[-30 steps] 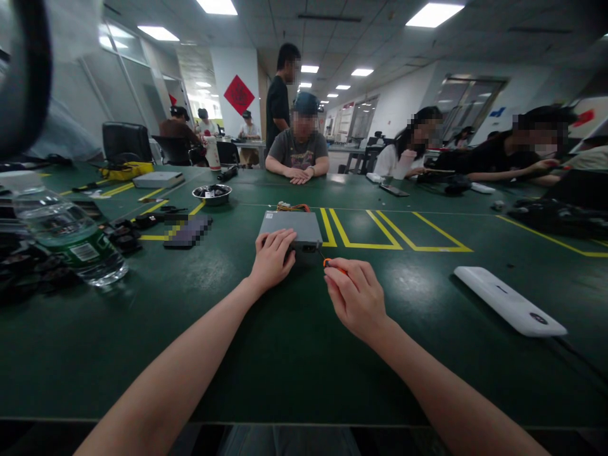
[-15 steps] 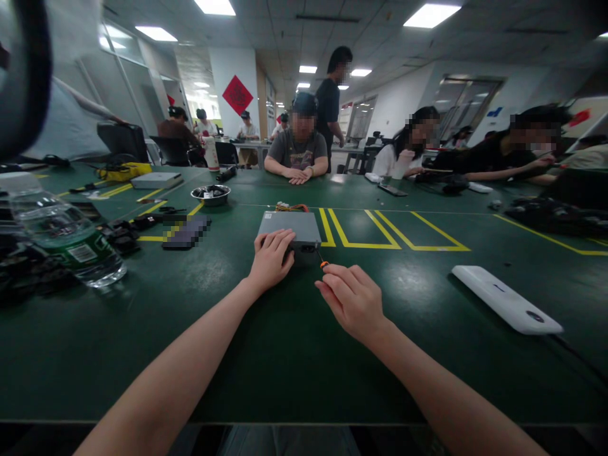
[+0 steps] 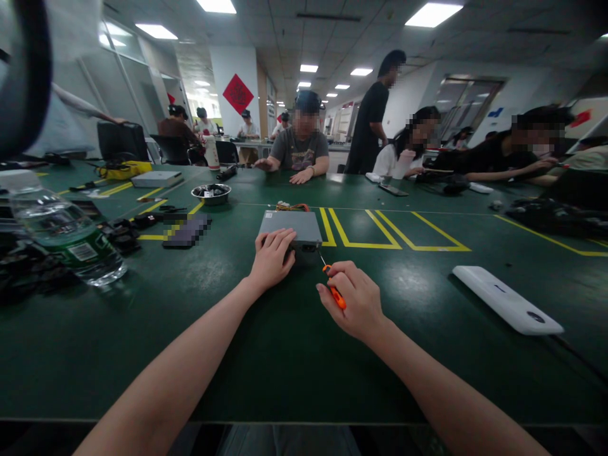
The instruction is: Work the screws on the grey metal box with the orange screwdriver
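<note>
A flat grey metal power supply unit [image 3: 304,223] lies on the green table, its socket side facing me and its bundle of coloured wires [image 3: 291,207] at the back. My left hand [image 3: 273,258] grips its front left part, fingers over the top and thumb against the front side. In my right hand [image 3: 357,299] is an orange and black screwdriver [image 3: 337,296], held between thumb and fingers. Its thin shaft points up and left to the front right corner of the unit; whether the tip touches there I cannot tell.
On the left are a water bottle [image 3: 71,237], a dark phone-like slab [image 3: 187,230] and a metal bowl [image 3: 211,194] with small parts. A white power bank [image 3: 506,299] with a cable lies right. Yellow tape marks the table [image 3: 304,354]. A person [image 3: 300,149] sits opposite.
My right hand has loosened and shifted its fingers, so the orange screwdriver handle now shows below them. My left hand stays put. The person opposite has parted their hands; a standing person moved right.
</note>
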A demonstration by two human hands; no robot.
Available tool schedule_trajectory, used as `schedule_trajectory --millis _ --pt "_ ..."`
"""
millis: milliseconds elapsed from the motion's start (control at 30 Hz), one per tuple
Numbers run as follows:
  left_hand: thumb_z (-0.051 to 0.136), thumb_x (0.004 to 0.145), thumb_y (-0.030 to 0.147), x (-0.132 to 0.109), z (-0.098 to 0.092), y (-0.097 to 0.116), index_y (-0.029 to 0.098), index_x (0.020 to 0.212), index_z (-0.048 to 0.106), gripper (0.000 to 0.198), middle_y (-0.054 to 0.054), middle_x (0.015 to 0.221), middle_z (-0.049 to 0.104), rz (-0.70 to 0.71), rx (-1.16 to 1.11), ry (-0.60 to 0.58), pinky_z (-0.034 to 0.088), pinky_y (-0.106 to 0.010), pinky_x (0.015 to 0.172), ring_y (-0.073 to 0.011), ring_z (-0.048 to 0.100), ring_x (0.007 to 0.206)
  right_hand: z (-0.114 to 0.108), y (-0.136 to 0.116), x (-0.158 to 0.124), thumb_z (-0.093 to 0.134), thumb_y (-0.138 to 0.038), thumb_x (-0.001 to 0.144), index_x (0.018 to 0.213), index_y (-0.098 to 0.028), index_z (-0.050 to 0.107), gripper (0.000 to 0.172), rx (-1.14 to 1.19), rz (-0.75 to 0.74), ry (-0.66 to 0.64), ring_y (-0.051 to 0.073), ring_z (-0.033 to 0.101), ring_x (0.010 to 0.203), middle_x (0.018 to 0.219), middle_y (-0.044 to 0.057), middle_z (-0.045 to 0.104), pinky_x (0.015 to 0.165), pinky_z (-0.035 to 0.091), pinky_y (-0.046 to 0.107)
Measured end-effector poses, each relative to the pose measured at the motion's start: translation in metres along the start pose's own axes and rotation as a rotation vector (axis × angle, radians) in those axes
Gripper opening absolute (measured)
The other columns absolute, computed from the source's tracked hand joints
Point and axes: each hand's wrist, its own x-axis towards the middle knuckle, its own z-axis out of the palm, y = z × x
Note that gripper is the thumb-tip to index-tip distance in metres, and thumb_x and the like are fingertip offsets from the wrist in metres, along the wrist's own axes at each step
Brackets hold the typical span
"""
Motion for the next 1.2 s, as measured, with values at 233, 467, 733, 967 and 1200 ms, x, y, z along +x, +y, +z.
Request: schedule_trajectory --millis 233,467,733,967,1200 --pt "0.043 0.084 0.023 0.0 0.0 0.0 0.023 0.122 0.045 0.038 -0.005 0.129 0.05 -0.002 0.011 -0.011 0.022 -0.041 0.1 -0.0214 0.041 0.119 -0.011 0.009 0.007 0.045 -0.037 0.084 0.079 -0.016 0.051 0.023 -0.202 0.17 -0.005 0.011 0.041 0.05 0.057 -0.001 0.051 0.056 0.03 0.027" --pt "0.044 0.083 0.022 0.0 0.001 0.0 0.023 0.121 0.045 0.038 -0.004 0.129 0.05 -0.001 0.002 -0.005 0.022 -0.041 0.099 -0.0209 0.042 0.119 -0.004 0.001 0.001 0.051 -0.024 0.077 0.075 -0.019 0.053 0.006 -0.179 -0.083 0.002 0.016 0.042 0.068 0.068 0.002 0.051 0.065 0.032 0.03" --pt "0.045 0.083 0.022 0.0 0.001 0.0 0.023 0.122 0.045 0.039 -0.005 0.128 0.05 -0.002 0.003 -0.005 0.022 -0.042 0.099 -0.0221 0.042 0.119 -0.005 -0.001 0.005 0.047 -0.039 0.081 0.081 -0.016 0.056 0.025 -0.167 0.035 -0.089 0.017 0.044 0.067 0.07 0.004 0.054 0.064 0.032 0.031" --pt "0.045 0.083 0.023 0.0 0.0 0.0 0.024 0.122 0.045 0.039 -0.005 0.129 0.05 0.008 0.001 -0.001 0.022 -0.042 0.1 -0.0219 0.042 0.119 -0.005 0.002 0.003 0.046 -0.025 0.081 0.083 -0.016 0.055 0.013 -0.047 0.082 -0.08 0.012 0.045 0.059 0.066 0.0 0.054 0.064 0.034 0.028" --pt "0.044 0.083 0.022 0.0 0.0 0.0 0.024 0.122 0.044 0.04 -0.005 0.128 0.05 -0.002 0.005 -0.009 0.023 -0.042 0.099 -0.022 0.042 0.119 -0.006 -0.005 0.006 0.051 -0.024 0.075 0.07 -0.018 0.054 0.008 -0.035 0.065 -0.193 0.015 0.041 0.07 0.072 0.003 0.049 0.065 0.033 0.029"
